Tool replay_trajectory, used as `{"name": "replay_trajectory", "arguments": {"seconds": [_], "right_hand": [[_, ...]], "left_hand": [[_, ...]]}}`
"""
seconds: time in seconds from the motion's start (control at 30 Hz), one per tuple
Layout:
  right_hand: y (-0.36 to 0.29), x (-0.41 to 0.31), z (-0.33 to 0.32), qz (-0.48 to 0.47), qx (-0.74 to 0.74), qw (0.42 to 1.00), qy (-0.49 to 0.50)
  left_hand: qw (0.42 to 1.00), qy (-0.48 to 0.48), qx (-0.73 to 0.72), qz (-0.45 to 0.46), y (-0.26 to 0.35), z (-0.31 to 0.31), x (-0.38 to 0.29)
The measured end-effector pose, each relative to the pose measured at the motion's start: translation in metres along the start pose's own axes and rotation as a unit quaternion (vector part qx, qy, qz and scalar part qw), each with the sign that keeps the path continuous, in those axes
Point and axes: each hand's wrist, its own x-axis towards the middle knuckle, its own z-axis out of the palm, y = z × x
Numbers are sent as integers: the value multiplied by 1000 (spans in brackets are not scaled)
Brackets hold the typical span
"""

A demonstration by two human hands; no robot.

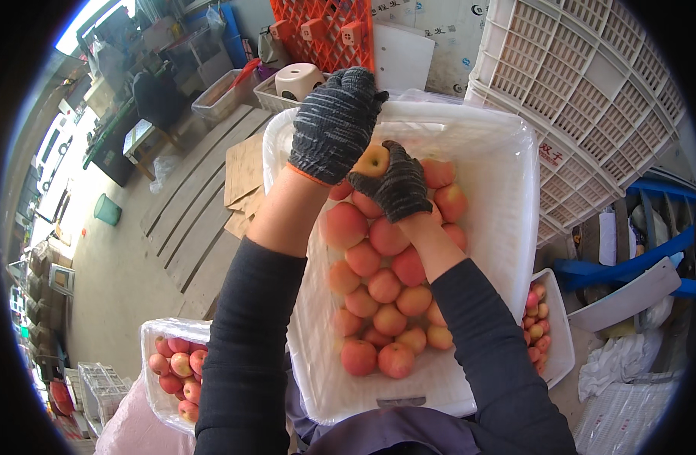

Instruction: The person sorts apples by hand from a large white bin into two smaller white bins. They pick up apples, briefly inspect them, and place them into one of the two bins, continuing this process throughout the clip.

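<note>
A white plastic crate (498,239), lined with clear film, stands right before me with many red-yellow apples (384,285) in it. My right hand (402,183), in a dark knitted glove, grips a yellowish apple (373,161) by its side over the far half of the crate. The dimple of that apple faces up. My left hand (337,126), gloved alike with an orange cuff edge, is raised over the far left part of the crate, its back towards me. Its fingers are curled and partly hidden, so whether it holds anything does not show.
Apples fill a lined crate (154,392) at lower left and a white crate (558,364) at right. Large white slatted crates (587,74) stack up at far right. A wooden pallet (205,199) with cardboard (242,176) lies left; a pale stool (298,77) stands beyond.
</note>
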Motion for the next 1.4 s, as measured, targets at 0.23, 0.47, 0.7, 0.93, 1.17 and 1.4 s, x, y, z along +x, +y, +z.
{"name": "replay_trajectory", "arguments": {"seconds": [0.23, 0.47, 0.7, 0.93, 1.17, 1.4], "right_hand": [[-9, 35, 8, 175, -145, 968, -102], [2, 63, 21, 190, -151, 963, -117], [-4, 70, 24, 182, -118, 967, -136], [51, 10, 29, -71, -20, 993, 91], [89, -67, -23, -100, 17, 991, 89], [22, -142, 37, -154, -242, 956, 69]], "left_hand": [[999, -13, 41, -18, 6, 3, 4], [1000, -5, 2, -7, 12, 1, 10], [999, -29, 17, 1, 9, -13, 7], [999, 2, 14, 47, 6, 0, 1], [997, -1, 5, 74, 3, -14, -18], [996, -30, 39, 74, -2, -1, -13]]}}
